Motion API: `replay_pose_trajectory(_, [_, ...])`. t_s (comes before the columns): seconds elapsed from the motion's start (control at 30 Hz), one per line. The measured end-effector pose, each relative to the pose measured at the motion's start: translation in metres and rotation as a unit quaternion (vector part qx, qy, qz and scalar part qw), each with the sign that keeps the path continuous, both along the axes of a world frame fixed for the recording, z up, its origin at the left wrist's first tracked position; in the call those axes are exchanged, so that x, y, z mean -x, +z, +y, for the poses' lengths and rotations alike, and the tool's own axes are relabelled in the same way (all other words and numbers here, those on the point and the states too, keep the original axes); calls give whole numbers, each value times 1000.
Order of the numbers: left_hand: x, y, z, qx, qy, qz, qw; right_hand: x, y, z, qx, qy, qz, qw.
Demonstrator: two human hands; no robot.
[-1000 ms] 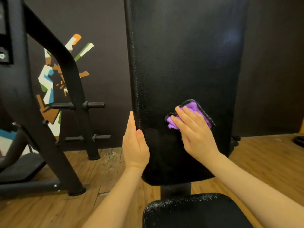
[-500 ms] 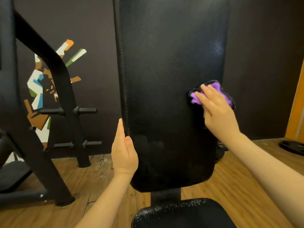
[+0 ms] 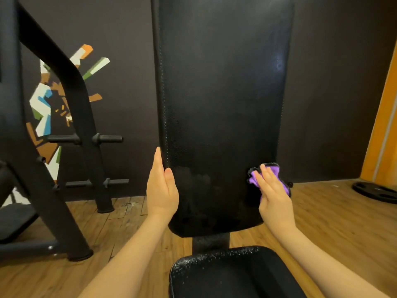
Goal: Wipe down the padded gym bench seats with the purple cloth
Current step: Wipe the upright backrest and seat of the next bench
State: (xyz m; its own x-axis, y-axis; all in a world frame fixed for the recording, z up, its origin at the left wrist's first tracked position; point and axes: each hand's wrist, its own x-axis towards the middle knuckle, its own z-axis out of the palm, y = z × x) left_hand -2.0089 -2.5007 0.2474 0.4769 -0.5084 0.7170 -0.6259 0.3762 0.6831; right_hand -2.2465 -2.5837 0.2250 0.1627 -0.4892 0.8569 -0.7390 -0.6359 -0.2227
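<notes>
Head view: flat fingers (image 3: pixel 265 176) of the right hand (image 3: pixel 274 194) are pressed on the purple cloth (image 3: pixel 277 172) at the backrest (image 3: pixel 221 104) right edge; the left hand (image 3: pixel 162 190), extended, steadies the opposite edge. Even pressure and overlapping passes are advised.

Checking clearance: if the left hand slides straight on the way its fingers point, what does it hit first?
Likely nothing: left hand points up along the backrest pad left edge, and that path looks free.
</notes>
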Motion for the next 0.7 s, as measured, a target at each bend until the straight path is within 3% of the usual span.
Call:
replay_pose_trajectory(0.07, [-4,2,10,-43,-22,-15,999,-2,10,11,-27,26,-25,999])
replay_pose_trajectory(0.23, [-14,4,31,-138,-74,-33,987,-52,55,45,75,118,12,990])
replay_pose_trajectory(0.4, [-13,-1,35,-132,-71,-13,989,-129,90,53,149,179,117,965])
replay_pose_trajectory(0.6, [-12,-5,32,-111,-104,79,985,-138,42,51,133,136,133,973])
replay_pose_trajectory(0.7, [-12,-5,35,-139,-131,82,978,-123,14,49,146,120,191,963])
